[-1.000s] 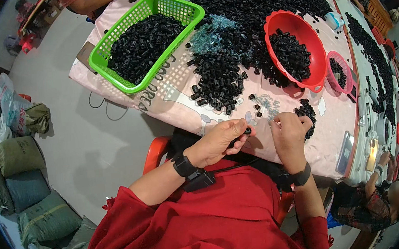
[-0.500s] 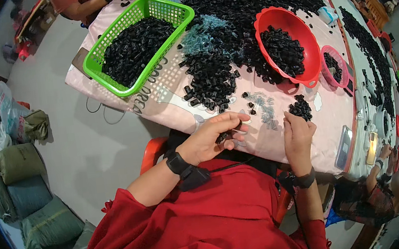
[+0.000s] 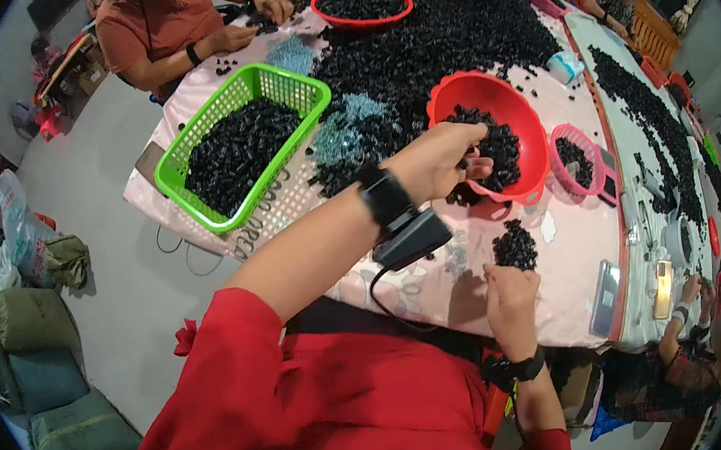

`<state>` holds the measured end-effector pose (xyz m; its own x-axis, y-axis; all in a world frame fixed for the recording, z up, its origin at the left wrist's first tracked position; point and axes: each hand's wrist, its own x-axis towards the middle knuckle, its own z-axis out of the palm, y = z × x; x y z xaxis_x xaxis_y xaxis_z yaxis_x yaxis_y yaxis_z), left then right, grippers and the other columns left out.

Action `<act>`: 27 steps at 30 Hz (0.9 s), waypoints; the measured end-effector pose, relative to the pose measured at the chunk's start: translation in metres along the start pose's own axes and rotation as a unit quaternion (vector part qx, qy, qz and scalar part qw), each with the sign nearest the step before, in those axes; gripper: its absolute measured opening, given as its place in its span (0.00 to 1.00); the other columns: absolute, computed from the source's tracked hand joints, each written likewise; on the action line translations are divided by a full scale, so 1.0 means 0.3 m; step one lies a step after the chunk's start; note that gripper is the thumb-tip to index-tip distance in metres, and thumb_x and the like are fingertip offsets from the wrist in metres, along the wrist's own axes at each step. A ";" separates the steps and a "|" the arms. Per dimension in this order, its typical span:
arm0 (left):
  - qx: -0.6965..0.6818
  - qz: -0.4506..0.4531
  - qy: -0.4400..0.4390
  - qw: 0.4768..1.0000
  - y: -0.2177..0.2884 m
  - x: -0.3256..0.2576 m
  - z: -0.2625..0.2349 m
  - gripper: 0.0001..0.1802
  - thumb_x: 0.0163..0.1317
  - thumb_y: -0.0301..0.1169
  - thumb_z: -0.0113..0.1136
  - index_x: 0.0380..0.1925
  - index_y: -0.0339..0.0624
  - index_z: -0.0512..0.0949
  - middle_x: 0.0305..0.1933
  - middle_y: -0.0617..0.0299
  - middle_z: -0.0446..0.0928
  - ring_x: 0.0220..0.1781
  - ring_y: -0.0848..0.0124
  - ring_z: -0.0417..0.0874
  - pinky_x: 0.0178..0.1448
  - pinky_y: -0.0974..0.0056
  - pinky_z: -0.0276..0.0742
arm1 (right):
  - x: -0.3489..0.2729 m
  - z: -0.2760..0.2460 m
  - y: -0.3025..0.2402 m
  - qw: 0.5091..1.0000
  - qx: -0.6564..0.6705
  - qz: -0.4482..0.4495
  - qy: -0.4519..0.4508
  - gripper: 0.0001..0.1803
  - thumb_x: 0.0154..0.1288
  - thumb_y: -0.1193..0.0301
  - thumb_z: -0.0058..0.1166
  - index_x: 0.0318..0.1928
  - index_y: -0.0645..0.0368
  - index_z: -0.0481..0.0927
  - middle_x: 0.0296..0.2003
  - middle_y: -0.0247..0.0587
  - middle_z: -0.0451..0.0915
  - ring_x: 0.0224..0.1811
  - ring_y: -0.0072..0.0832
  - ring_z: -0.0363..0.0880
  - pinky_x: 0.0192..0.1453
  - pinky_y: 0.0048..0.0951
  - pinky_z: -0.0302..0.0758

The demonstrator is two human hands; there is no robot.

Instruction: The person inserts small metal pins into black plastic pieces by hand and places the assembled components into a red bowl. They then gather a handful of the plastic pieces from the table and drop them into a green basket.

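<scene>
My left hand [image 3: 442, 160] reaches over the left rim of the red scalloped bowl [image 3: 525, 131], fingers curled. Dark bits show between its fingers, but whether they are held or lie in the bowl behind is unclear. Short black plastic pieces [image 3: 504, 160] partly fill the bowl. At the near side my right hand [image 3: 513, 298] is closed, fingertips pinched together beside a small heap of little black parts [image 3: 515, 246]; anything inside the pinch is hidden. Small clear pins [image 3: 456, 254] lie on the cloth between my left forearm and that heap.
A green basket [image 3: 316, 106] of black pieces stands at left, near bluish clear pins [image 3: 357, 117]. A large black heap [image 3: 444, 24] covers the far table. A pink basket [image 3: 566, 184] and a phone [image 3: 604, 297] are at right. A co-worker's hands [image 3: 269, 6] work at far left.
My left hand has moved from the table's near edge up and right to the red bowl. My right hand stays by the small heap, still closed. The view has shifted, showing more of the far side.
</scene>
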<state>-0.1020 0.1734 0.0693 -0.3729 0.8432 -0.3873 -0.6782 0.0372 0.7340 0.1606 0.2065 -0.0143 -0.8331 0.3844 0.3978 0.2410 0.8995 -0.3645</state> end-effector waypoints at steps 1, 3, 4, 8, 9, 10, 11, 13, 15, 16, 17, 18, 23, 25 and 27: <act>0.003 0.031 0.012 0.999 0.024 0.015 0.048 0.11 0.74 0.38 0.56 0.45 0.41 0.77 0.47 0.60 0.77 0.44 0.70 0.79 0.46 0.63 0.81 | -0.001 -0.008 -0.001 1.000 0.002 0.001 -0.010 0.13 0.61 0.84 0.53 0.45 0.61 0.82 0.37 0.41 0.83 0.43 0.36 0.80 0.55 0.38 0.64; 0.019 0.057 -0.045 0.997 0.040 0.107 0.037 0.20 0.75 0.41 0.56 0.56 0.37 0.74 0.61 0.52 0.73 0.58 0.56 0.78 0.62 0.52 0.79 | 0.006 -0.019 -0.019 1.000 0.002 0.008 -0.017 0.16 0.58 0.86 0.51 0.45 0.60 0.81 0.38 0.40 0.83 0.44 0.34 0.80 0.56 0.38 0.63; 0.061 0.022 -0.007 0.998 0.056 0.117 0.053 0.25 0.74 0.43 0.56 0.61 0.35 0.70 0.67 0.49 0.68 0.65 0.48 0.73 0.68 0.47 0.73 | 0.005 -0.023 -0.017 1.000 -0.002 0.006 -0.014 0.16 0.58 0.86 0.51 0.45 0.60 0.81 0.38 0.40 0.83 0.44 0.34 0.80 0.56 0.38 0.63; 0.162 0.011 -0.021 0.987 0.073 0.058 0.024 0.36 0.74 0.45 0.55 0.70 0.28 0.60 0.74 0.42 0.60 0.76 0.36 0.59 0.71 0.40 0.70 | -0.005 -0.021 0.001 1.000 -0.016 -0.003 0.009 0.13 0.61 0.83 0.54 0.46 0.60 0.82 0.37 0.38 0.82 0.42 0.33 0.79 0.56 0.37 0.63; 0.183 0.018 -0.026 0.983 0.065 0.027 0.008 0.35 0.74 0.45 0.55 0.69 0.28 0.61 0.73 0.42 0.62 0.75 0.39 0.63 0.69 0.41 0.74 | -0.007 -0.015 0.005 1.000 -0.019 -0.013 0.021 0.12 0.62 0.82 0.55 0.46 0.61 0.82 0.37 0.37 0.82 0.41 0.31 0.78 0.55 0.38 0.62; 0.193 0.034 -0.015 0.980 0.052 -0.007 -0.017 0.33 0.73 0.41 0.56 0.68 0.27 0.63 0.67 0.44 0.67 0.69 0.47 0.71 0.61 0.47 0.81 | -0.008 -0.010 0.008 1.000 -0.016 -0.011 0.018 0.12 0.62 0.82 0.55 0.46 0.61 0.82 0.37 0.37 0.82 0.41 0.31 0.78 0.55 0.38 0.62; 0.193 0.077 -0.032 0.978 0.047 -0.052 -0.045 0.28 0.72 0.37 0.57 0.65 0.28 0.67 0.60 0.50 0.72 0.59 0.58 0.78 0.54 0.55 0.86 | -0.006 -0.009 0.004 1.000 -0.013 -0.016 0.019 0.11 0.63 0.82 0.55 0.46 0.61 0.82 0.36 0.37 0.81 0.41 0.32 0.78 0.55 0.38 0.63; 0.200 0.097 -0.007 0.975 0.026 -0.130 -0.100 0.24 0.72 0.35 0.57 0.61 0.29 0.71 0.55 0.52 0.75 0.51 0.64 0.82 0.48 0.60 0.87 | 0.002 -0.006 0.004 1.000 -0.006 -0.021 0.018 0.11 0.64 0.81 0.55 0.46 0.61 0.82 0.35 0.37 0.81 0.41 0.32 0.78 0.54 0.38 0.63; 0.240 0.099 0.018 0.966 -0.003 -0.199 -0.166 0.21 0.72 0.34 0.57 0.58 0.30 0.73 0.49 0.56 0.78 0.44 0.69 0.82 0.43 0.64 0.86 | -0.001 -0.002 -0.007 0.999 -0.019 -0.039 0.019 0.10 0.64 0.82 0.55 0.45 0.61 0.82 0.34 0.37 0.80 0.40 0.32 0.78 0.54 0.37 0.63; 0.257 0.106 0.038 0.960 -0.016 -0.226 -0.185 0.20 0.71 0.34 0.58 0.56 0.30 0.74 0.46 0.57 0.79 0.41 0.70 0.83 0.40 0.67 0.84 | -0.005 -0.013 -0.006 1.000 0.001 -0.009 -0.003 0.11 0.64 0.82 0.55 0.46 0.61 0.82 0.37 0.39 0.83 0.43 0.33 0.80 0.56 0.37 0.63; 0.255 0.103 0.048 0.960 -0.032 -0.247 -0.211 0.20 0.71 0.34 0.58 0.56 0.30 0.74 0.46 0.57 0.79 0.41 0.70 0.83 0.40 0.67 0.84 | 0.001 -0.015 -0.009 1.000 0.004 -0.010 0.005 0.11 0.64 0.82 0.56 0.46 0.60 0.82 0.37 0.39 0.83 0.42 0.33 0.80 0.56 0.36 0.63; 0.303 0.118 0.073 0.943 -0.060 -0.263 -0.242 0.20 0.71 0.33 0.58 0.56 0.31 0.74 0.46 0.58 0.79 0.40 0.71 0.83 0.39 0.67 0.83 | -0.002 -0.011 -0.007 1.000 0.005 -0.011 0.005 0.10 0.64 0.82 0.56 0.46 0.60 0.82 0.37 0.39 0.83 0.41 0.33 0.80 0.55 0.36 0.63; 0.660 0.393 0.205 0.607 -0.284 -0.268 -0.354 0.11 0.61 0.25 0.59 0.44 0.36 0.79 0.39 0.52 0.78 0.43 0.54 0.80 0.44 0.58 0.79 | 0.005 0.007 -0.023 0.999 0.008 -0.040 0.014 0.11 0.64 0.83 0.53 0.45 0.61 0.82 0.32 0.39 0.79 0.38 0.33 0.76 0.53 0.37 0.63; 0.679 0.391 0.207 0.586 -0.311 -0.284 -0.339 0.10 0.59 0.24 0.59 0.42 0.37 0.80 0.37 0.53 0.76 0.44 0.55 0.79 0.45 0.57 0.78 | 0.004 0.004 -0.024 0.999 0.002 -0.032 0.003 0.11 0.64 0.83 0.54 0.46 0.61 0.82 0.33 0.39 0.79 0.38 0.33 0.77 0.53 0.37 0.63; 0.696 0.390 0.206 0.566 -0.324 -0.282 -0.327 0.09 0.57 0.23 0.59 0.39 0.38 0.80 0.36 0.55 0.75 0.44 0.55 0.77 0.45 0.56 0.77 | 0.000 0.005 -0.023 1.000 0.004 -0.030 0.001 0.11 0.65 0.82 0.54 0.46 0.61 0.82 0.32 0.39 0.79 0.38 0.34 0.77 0.53 0.37 0.63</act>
<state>-0.0666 0.0457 -0.0242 -0.5256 0.7079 0.4719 0.8448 0.3689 0.3876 0.1583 0.2000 -0.0130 -0.8454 0.3299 0.4201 0.1866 0.9193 -0.3465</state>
